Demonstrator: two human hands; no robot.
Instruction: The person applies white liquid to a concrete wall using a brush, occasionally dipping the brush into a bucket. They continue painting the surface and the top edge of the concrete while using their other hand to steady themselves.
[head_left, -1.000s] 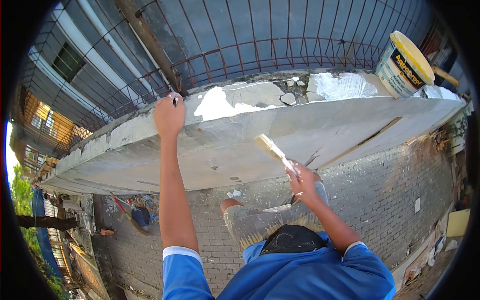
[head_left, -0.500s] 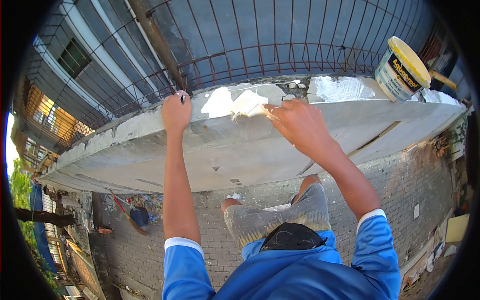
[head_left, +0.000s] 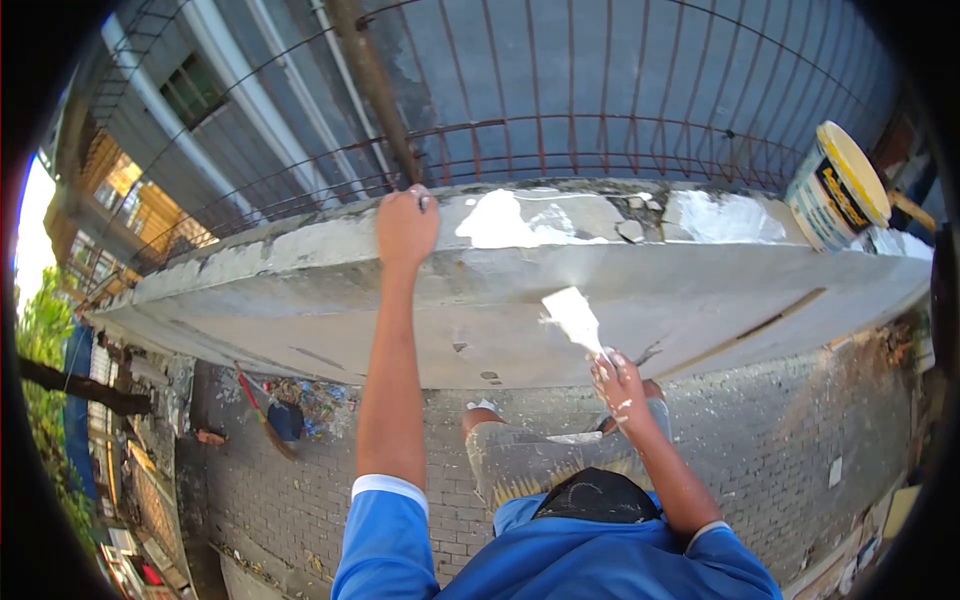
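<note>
My right hand [head_left: 620, 388] is wrapped round the handle of a brush [head_left: 575, 316], whose bristles are thick with white paint. The brush is off the wall top, in front of the wall's grey side. My left hand [head_left: 407, 228] is closed on top of the wall edge, near the foot of a rusty post; whether it holds anything is hidden. To its right a wet white paint patch [head_left: 503, 220] lies on the wall top [head_left: 590, 213]. Farther right, a thinner white patch [head_left: 728, 217] lies beside a yellow-rimmed bucket [head_left: 838, 190].
A rusty wire fence [head_left: 570, 118] runs behind the wall top. Small loose stones [head_left: 631, 230] lie between the white patches. Below is brick paving [head_left: 760, 450], with a broom [head_left: 266, 415] and rubbish at the left. A wooden handle [head_left: 910, 209] shows behind the bucket.
My right hand has moved down and back with the brush, away from the wall top. The white patch now shows uncovered. My view has shifted, and my left hand stays at the wall edge.
</note>
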